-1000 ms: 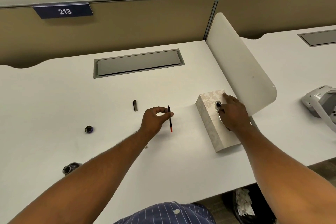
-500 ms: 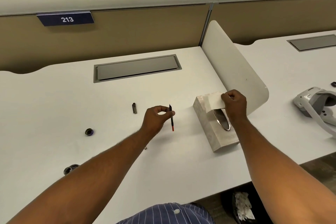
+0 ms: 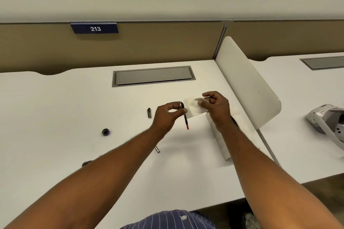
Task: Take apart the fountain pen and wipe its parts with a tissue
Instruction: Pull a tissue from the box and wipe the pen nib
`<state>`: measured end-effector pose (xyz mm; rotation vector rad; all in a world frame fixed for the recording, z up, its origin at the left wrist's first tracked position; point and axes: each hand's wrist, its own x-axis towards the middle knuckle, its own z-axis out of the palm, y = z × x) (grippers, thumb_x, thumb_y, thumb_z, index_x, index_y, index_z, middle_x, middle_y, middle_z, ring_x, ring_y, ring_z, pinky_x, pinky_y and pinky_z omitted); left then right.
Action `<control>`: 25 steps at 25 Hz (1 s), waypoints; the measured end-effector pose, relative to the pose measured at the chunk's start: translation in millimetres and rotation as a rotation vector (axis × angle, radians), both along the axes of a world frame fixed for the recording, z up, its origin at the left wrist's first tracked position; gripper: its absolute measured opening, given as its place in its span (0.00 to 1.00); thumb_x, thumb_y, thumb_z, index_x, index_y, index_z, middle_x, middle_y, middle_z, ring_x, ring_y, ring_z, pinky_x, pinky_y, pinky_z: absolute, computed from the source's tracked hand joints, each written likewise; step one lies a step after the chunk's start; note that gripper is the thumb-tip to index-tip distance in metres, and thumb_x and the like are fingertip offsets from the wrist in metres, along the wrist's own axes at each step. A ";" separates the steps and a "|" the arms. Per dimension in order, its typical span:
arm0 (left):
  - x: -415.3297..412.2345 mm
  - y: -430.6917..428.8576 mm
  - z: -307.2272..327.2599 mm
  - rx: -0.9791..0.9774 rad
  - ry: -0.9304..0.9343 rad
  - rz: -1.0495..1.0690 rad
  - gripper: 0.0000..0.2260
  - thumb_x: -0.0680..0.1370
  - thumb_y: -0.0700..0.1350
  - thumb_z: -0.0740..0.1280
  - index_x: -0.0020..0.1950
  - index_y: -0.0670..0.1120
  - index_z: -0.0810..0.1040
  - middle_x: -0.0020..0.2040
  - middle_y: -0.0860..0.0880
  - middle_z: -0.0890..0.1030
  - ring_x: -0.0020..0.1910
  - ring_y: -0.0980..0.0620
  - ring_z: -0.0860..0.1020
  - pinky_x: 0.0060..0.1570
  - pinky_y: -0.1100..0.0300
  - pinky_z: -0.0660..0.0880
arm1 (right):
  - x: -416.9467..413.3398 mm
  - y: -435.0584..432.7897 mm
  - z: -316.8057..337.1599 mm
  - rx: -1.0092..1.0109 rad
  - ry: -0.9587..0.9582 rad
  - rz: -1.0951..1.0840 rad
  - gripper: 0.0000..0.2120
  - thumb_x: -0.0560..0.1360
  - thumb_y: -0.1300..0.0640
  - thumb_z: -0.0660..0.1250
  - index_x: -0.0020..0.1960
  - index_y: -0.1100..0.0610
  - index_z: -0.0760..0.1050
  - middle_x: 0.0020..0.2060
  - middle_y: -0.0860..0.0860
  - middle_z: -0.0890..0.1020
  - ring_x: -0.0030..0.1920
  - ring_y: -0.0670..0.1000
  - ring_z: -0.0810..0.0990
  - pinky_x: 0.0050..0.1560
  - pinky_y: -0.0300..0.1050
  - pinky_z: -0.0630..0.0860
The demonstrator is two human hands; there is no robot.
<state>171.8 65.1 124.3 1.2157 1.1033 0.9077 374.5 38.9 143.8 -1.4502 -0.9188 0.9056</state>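
My left hand (image 3: 168,115) is raised over the tabletop (image 3: 55,117), and its grip is a closed pinch: thumb and forefinger meet on a slim black pen part (image 3: 185,117) near its upper end, while the other fingers curl loosely behind. The part stands almost upright, slightly tilted, with its red tip pointing down toward me and clear of the surface.

My right hand (image 3: 216,109) is level with it, just to the right. That grip is closed too, with thumb and fingertips holding a white tissue (image 3: 193,108) that spreads out to the left. The tissue's edge comes right up beside the top of the pen part, but I cannot tell whether they touch.

Under my right wrist lies the pale tissue box (image 3: 217,135), partly hidden by my forearm, close to the white divider panel (image 3: 247,83).

Other pieces lie apart on the tabletop. A short dark cap (image 3: 149,113) is left of my left hand, a small round dark piece (image 3: 105,132) is farther left, and a little metal piece (image 3: 157,149) sits beside my left forearm. Something dark (image 3: 86,163) shows at that forearm's edge, too hidden to identify.
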 end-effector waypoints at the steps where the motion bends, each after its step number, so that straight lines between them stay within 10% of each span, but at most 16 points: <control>1: -6.7 0.2 1.3 0.017 0.023 0.006 0.05 0.71 0.46 0.79 0.44 0.47 0.87 0.60 0.57 0.84 0.59 0.63 0.80 0.57 0.62 0.69 | -11.1 0.1 1.5 0.002 0.006 0.031 0.12 0.71 0.69 0.75 0.52 0.59 0.81 0.40 0.56 0.84 0.40 0.48 0.83 0.42 0.43 0.77; 5: -36.4 -2.3 5.8 0.049 0.078 0.011 0.06 0.71 0.47 0.79 0.42 0.46 0.87 0.65 0.57 0.81 0.62 0.60 0.78 0.58 0.64 0.69 | -53.1 -0.3 6.3 -0.001 0.108 0.153 0.11 0.72 0.70 0.74 0.51 0.59 0.81 0.42 0.58 0.83 0.43 0.53 0.82 0.45 0.46 0.78; 14: -98.4 -11.5 18.2 0.011 0.072 0.194 0.07 0.70 0.42 0.79 0.35 0.48 0.83 0.32 0.55 0.83 0.31 0.63 0.78 0.32 0.72 0.72 | -135.6 12.8 10.5 -0.024 0.164 0.336 0.12 0.73 0.69 0.74 0.56 0.64 0.80 0.49 0.59 0.86 0.48 0.55 0.85 0.49 0.50 0.81; 21: -159.4 -7.1 34.5 -0.008 0.079 0.385 0.07 0.70 0.42 0.79 0.42 0.45 0.82 0.40 0.46 0.86 0.35 0.56 0.81 0.36 0.68 0.75 | -195.4 13.4 6.6 0.179 -0.267 0.148 0.09 0.70 0.61 0.76 0.45 0.55 0.77 0.40 0.48 0.82 0.39 0.47 0.79 0.41 0.40 0.77; 25: -184.4 -3.5 45.0 -0.013 0.115 0.489 0.13 0.71 0.45 0.79 0.51 0.46 0.80 0.36 0.50 0.83 0.25 0.63 0.76 0.21 0.68 0.68 | -228.9 4.8 1.8 0.352 -0.455 0.233 0.11 0.70 0.58 0.77 0.40 0.53 0.74 0.33 0.45 0.78 0.34 0.46 0.76 0.36 0.35 0.72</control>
